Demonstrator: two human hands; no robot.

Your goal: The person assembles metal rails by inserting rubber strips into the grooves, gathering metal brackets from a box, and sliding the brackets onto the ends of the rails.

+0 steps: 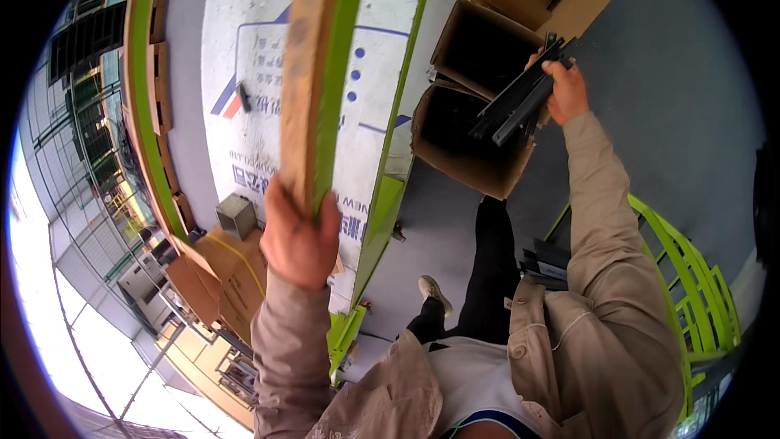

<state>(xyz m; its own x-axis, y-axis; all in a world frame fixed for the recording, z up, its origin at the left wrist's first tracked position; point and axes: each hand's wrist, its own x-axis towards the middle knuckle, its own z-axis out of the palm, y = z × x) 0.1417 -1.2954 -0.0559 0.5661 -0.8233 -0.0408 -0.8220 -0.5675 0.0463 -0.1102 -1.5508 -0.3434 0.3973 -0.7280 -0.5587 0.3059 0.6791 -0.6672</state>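
Observation:
My right hand (pixel 566 91) is closed around a bundle of long black strips (pixel 520 102), tilted over two open cardboard boxes. The near cardboard box (pixel 513 179) has a dark inside, and its contents are hard to make out. Beyond it stands the other box (pixel 441 57), also dark within. On the left, my left hand (pixel 299 237) grips the near part of a long bar, wood-brown on one side (pixel 305 73) and green on the other. Below the bar lies a white printed board (pixel 252 134) within a green frame (pixel 370 236). A small black piece (pixel 243 97) rests on the board.
Another open carton (pixel 581 4) stands at the back. Behind me on the right is a green barred rack (pixel 699 276), with black pieces (pixel 546 260) near my hip. A square metal tube (pixel 236 215) and a strapped carton (pixel 236 268) sit left of my left hand.

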